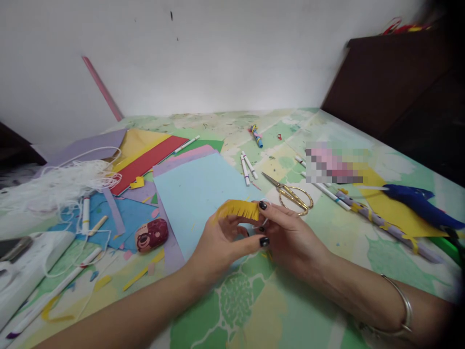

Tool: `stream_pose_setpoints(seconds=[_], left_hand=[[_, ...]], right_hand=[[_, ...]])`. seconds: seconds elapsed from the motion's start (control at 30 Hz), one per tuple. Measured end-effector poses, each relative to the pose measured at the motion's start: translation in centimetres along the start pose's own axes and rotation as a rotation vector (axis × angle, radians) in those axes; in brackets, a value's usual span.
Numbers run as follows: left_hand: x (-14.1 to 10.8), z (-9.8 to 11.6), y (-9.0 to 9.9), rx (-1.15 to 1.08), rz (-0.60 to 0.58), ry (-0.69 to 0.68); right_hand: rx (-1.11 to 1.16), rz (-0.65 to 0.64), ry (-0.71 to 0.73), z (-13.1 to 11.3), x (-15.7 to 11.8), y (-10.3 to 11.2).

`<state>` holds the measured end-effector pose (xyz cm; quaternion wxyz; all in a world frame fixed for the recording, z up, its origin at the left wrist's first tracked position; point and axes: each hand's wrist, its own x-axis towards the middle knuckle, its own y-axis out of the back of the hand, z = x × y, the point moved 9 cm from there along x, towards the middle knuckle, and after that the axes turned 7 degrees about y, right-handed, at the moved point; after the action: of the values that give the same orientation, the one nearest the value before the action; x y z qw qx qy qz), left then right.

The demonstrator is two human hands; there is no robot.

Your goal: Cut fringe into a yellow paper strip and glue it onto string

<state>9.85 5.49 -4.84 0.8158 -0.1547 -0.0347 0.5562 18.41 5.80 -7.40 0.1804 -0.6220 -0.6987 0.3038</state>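
Note:
A yellow fringed paper strip (238, 209) curves between my two hands, its cut edge hanging down. My left hand (223, 242) supports the strip's left part, with the thumb reaching toward the right fingers. At the strip's right end, my right hand (286, 230) pinches it between thumb and fingers. Something thin and white shows by the right fingertips, too small to make out. Under the hands lies a light blue sheet of paper (199, 189). Gold-handled scissors (290, 194) rest just beyond my right hand, blades pointing away to the left.
White markers (249, 167) lie behind the scissors. At right are a decorated purple paper stick (392, 228) and a blue glue gun (417, 203) on yellow paper. Leftward sit a dark red case (151, 235), tangled white string (72, 179), a power strip (36, 266) and paper scraps.

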Motion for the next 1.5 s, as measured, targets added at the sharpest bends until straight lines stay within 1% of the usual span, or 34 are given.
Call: stream_pose_setpoints(seconds=[0.13, 0.17, 0.23, 0.37, 0.43, 0.5, 0.57, 0.7, 0.8, 0.9, 1.0, 1.13, 1.2, 1.27, 1.37, 1.5], left_hand=[[0.0, -0.1, 0.4, 0.010, 0.218, 0.008], [0.0, -0.1, 0.5, 0.009, 0.254, 0.007], [-0.1, -0.3, 0.6, -0.003, 0.284, 0.022], [0.0, -1.0, 0.4, -0.117, 0.246, 0.064], [0.1, -1.1, 0.4, -0.120, 0.252, 0.074], [0.1, -0.8, 0.7, -0.070, 0.268, 0.080], [0.1, -0.4, 0.9, -0.018, 0.261, 0.071], [-0.1, 0.6, 1.1, 0.053, 0.167, 0.044], [-0.2, 1.0, 1.2, 0.122, 0.103, 0.049], [-0.3, 1.4, 1.4, 0.208, 0.082, 0.036], [-0.6, 2.2, 1.6, 0.335, 0.102, -0.032], [-1.3, 3.3, 1.6, 0.554, 0.166, -0.181], [-1.7, 3.7, 1.4, 0.612, 0.183, -0.246], [-2.0, 4.1, 1.3, 0.624, 0.198, -0.298], [-2.3, 4.4, 1.3, 0.611, 0.218, -0.342], [-2.2, 4.2, 1.2, 0.600, 0.213, -0.327]], right_hand=[[0.015, -0.012, 0.049, -0.3, -0.2, -0.2], [0.010, -0.012, 0.060, -0.4, -0.2, -0.3], [-0.002, -0.006, 0.073, -0.4, -0.3, -0.3], [-0.033, 0.006, 0.084, -0.4, -0.5, -0.4], [-0.053, -0.005, 0.096, -0.5, -0.5, -0.5], [-0.072, -0.026, 0.097, -0.5, -0.4, -0.7], [-0.091, -0.068, 0.089, -0.5, -0.4, -0.9], [-0.205, -0.186, 0.117, -1.3, -0.7, -1.6], [-0.370, -0.195, 0.164, -2.2, -0.8, -1.6], [-0.503, -0.172, 0.199, -2.8, -0.8, -1.5], [-0.591, -0.153, 0.258, -3.4, -0.8, -1.5], [-0.673, -0.101, 0.345, -4.1, -1.1, -1.3], [-0.715, -0.081, 0.401, -4.5, -1.4, -1.4], [-0.742, -0.073, 0.453, -4.8, -1.7, -1.5], [-0.774, -0.056, 0.521, -5.1, -2.0, -1.7], [-0.785, -0.043, 0.603, -5.5, -2.4, -1.8]])
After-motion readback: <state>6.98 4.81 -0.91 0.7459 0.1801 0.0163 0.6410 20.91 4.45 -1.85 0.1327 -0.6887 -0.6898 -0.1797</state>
